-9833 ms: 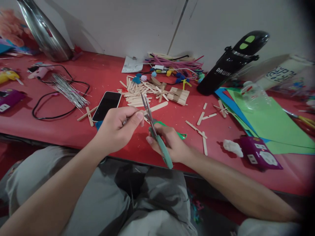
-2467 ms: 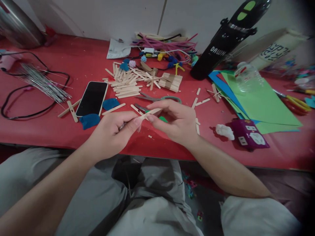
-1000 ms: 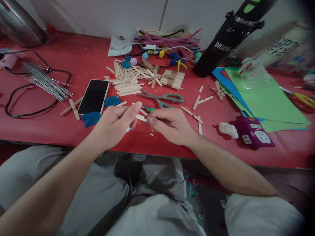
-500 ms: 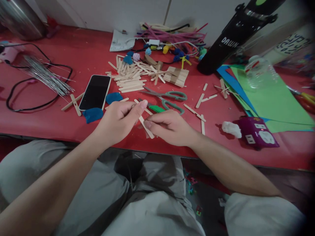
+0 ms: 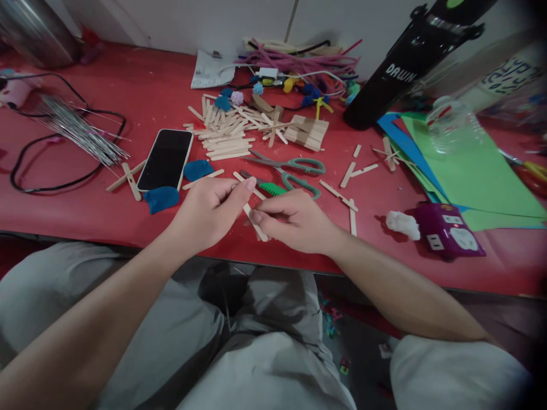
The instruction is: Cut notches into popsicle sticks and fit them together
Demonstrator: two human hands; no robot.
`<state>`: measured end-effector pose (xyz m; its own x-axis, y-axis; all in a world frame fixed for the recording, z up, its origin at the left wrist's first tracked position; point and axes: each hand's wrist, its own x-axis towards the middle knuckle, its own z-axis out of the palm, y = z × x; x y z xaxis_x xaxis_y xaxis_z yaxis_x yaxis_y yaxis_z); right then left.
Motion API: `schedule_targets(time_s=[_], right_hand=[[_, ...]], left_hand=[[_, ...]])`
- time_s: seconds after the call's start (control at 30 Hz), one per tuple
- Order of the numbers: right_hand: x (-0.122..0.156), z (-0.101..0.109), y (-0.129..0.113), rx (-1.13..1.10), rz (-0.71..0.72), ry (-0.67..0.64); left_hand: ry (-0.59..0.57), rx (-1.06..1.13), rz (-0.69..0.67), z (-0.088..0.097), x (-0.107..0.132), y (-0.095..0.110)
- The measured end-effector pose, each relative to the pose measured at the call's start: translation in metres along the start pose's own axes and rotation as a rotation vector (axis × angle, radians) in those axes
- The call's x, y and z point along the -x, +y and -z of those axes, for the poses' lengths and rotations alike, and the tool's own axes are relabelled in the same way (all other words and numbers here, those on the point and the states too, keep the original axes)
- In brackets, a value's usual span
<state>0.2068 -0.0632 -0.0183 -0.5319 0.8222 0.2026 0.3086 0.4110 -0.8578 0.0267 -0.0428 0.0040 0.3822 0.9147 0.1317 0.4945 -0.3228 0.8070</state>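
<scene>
A wooden craft stick [image 5: 258, 229] slants between my two hands near the table's front edge. My left hand [image 5: 210, 209] is closed around its upper part, the thumb lying along it. From the other side my right hand [image 5: 299, 221] pinches at the stick's middle with thumb and forefinger. Just beyond the fingers lie a utility knife with a green handle [image 5: 272, 189] and another craft stick [image 5: 239, 176]. Scissors with grey-green handles [image 5: 305, 165] rest behind the knife. The inner fingers of both hands are partly hidden.
A heap of craft sticks [image 5: 228, 134] lies at the back middle. To the left are a phone [image 5: 166, 159], blue felt-like pieces [image 5: 161, 199] and a wire bundle [image 5: 85, 131]. On the right stand a black bottle [image 5: 397, 74] and a purple box [image 5: 447, 230] beside coloured paper [image 5: 491, 165].
My left thumb has shifted slightly and now covers more of the stick's upper part. My right hand keeps nearly the same place.
</scene>
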Motion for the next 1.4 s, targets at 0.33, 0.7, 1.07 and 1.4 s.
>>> schedule_targets(time_s=[0.33,0.7,1.07,1.4], right_hand=[[0.0,0.002,-0.001,0.014,-0.037,0.076],[-0.003,0.003,0.005,-0.078,-0.053,0.097],[-0.006,0.013,0.008,-0.044,-0.129,0.192],[0.001,0.079,0.063,0.68,-0.219,0.338]], left_hand=[[0.02,0.015,-0.004,0.002,-0.001,-0.002],[0.045,0.025,0.023,0.017,-0.007,-0.008],[-0.123,0.031,0.005,0.021,-0.008,-0.014],[-0.098,0.05,0.054,0.03,-0.009,-0.02]])
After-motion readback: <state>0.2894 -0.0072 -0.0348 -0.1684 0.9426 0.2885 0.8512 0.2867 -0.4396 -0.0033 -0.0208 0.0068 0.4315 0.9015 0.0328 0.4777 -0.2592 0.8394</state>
